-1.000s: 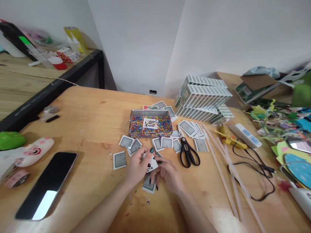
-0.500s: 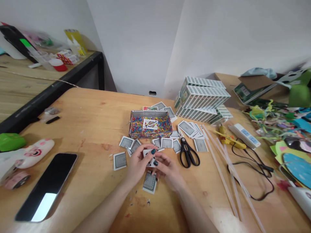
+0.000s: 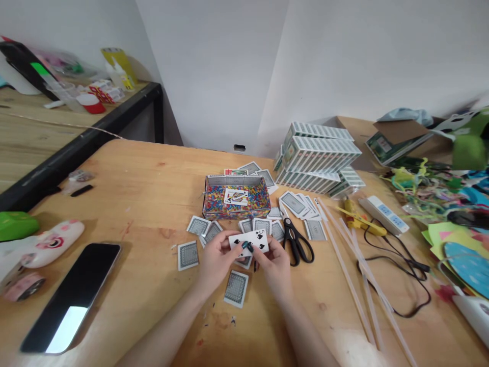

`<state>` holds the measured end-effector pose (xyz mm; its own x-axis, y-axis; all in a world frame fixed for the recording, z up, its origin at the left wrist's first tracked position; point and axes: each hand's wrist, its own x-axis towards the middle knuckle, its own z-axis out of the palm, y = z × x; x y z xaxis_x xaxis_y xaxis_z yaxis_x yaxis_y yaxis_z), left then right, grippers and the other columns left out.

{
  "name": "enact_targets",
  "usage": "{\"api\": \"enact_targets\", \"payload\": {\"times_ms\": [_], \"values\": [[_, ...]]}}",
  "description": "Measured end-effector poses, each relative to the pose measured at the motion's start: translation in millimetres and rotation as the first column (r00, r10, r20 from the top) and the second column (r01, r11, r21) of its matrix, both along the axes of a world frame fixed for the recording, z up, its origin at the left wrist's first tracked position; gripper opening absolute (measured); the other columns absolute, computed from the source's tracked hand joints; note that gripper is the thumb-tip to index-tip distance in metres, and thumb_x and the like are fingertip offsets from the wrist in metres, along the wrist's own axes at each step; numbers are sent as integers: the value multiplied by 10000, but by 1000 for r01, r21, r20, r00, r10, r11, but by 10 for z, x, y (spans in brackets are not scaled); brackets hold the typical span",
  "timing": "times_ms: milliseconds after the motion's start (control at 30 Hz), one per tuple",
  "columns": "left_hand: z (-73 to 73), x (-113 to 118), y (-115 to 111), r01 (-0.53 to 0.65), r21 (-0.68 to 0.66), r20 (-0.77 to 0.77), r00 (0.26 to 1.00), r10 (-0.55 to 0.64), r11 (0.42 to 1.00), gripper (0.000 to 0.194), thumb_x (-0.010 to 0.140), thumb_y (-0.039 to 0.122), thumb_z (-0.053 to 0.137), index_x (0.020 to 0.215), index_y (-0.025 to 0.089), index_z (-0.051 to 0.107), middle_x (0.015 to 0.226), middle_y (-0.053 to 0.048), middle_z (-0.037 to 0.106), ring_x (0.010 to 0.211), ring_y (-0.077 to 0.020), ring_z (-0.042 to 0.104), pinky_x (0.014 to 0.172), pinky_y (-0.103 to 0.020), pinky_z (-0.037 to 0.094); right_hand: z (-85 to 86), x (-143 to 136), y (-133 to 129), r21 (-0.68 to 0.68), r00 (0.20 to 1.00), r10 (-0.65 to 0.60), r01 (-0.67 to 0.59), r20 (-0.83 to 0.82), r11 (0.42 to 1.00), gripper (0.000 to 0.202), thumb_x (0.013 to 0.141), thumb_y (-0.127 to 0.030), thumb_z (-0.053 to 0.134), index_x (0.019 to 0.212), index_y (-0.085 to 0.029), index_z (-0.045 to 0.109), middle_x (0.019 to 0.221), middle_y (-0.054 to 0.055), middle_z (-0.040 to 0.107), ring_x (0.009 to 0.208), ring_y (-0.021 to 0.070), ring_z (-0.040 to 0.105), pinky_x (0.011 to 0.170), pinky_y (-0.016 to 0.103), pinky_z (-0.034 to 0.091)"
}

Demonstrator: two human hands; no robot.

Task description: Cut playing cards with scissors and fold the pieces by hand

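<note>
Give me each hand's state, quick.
Left hand: closed, holding one end of a playing card, thumb on its face.
Right hand: closed, holding the other end, thumb also on the face.

Forearms (image 3: 168, 322) angle inward, both hands (image 3: 216, 261) (image 3: 277, 266) pinching, thumb tips (image 3: 245, 244) close together.

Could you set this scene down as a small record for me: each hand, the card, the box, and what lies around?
Left hand: holds one end of the playing card
Right hand: holds the other end
Playing card: face up, marked 5, spades
Box: open, colourfully lined, just beyond the hands; a picture card lies inside
Nearest loose card: back up on the table
Right side: black-handled scissors, yellow glue gun
Left side: dark-screened phone
</note>
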<state>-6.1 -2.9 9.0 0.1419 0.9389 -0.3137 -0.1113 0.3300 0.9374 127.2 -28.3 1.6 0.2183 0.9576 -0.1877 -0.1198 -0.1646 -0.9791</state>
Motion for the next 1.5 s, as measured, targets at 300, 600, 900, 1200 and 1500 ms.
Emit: {"api": "enact_targets", "payload": {"times_ms": [300,600,900,1200,1500], "values": [[-47,-3,10,178,-7,36,983,-178,984,206,714,268,619,865,127,618,713,-27,668,609,-151,613,555,-274,528,18,80,1,6,998,-1,0,69,1000,237,700,-360,662,769,-152,570,555,-34,552,431,101,506,410,213,439],[27,-44,16,95,50,-59,994,-92,994,222,739,368,581,767,148,591,513,47,519,404,-71,442,357,-159,345,122,61,-30,-2,944,291,-295,-157,956,322,742,-443,606,619,-148,570,513,3,599,390,113,518,413,240,446],[81,-111,62,127,38,-39,991,-126,991,214,702,359,612,723,146,605,488,47,515,380,-68,434,339,-159,323,107,252,-4,25,946,143,-157,292,987,343,827,-460,468,710,-153,569,495,-23,509,397,91,430,395,204,362],[118,-162,128,51,90,32,998,-54,995,195,710,283,603,849,155,558,655,1,627,543,-136,609,478,-223,481,-42,948,-64,-41,333,-2,122,943,992,321,673,-297,564,928,-109,613,869,139,608,801,268,559,697,370,443],[92,-174,143,-21,76,88,996,15,997,331,716,322,620,984,148,532,802,-56,688,613,-174,666,516,-249,518,25,801,-76,-193,368,93,245,925,950,380,630,-343,585,921,-104,639,859,153,658,773,281,618,660,336,451]]}}
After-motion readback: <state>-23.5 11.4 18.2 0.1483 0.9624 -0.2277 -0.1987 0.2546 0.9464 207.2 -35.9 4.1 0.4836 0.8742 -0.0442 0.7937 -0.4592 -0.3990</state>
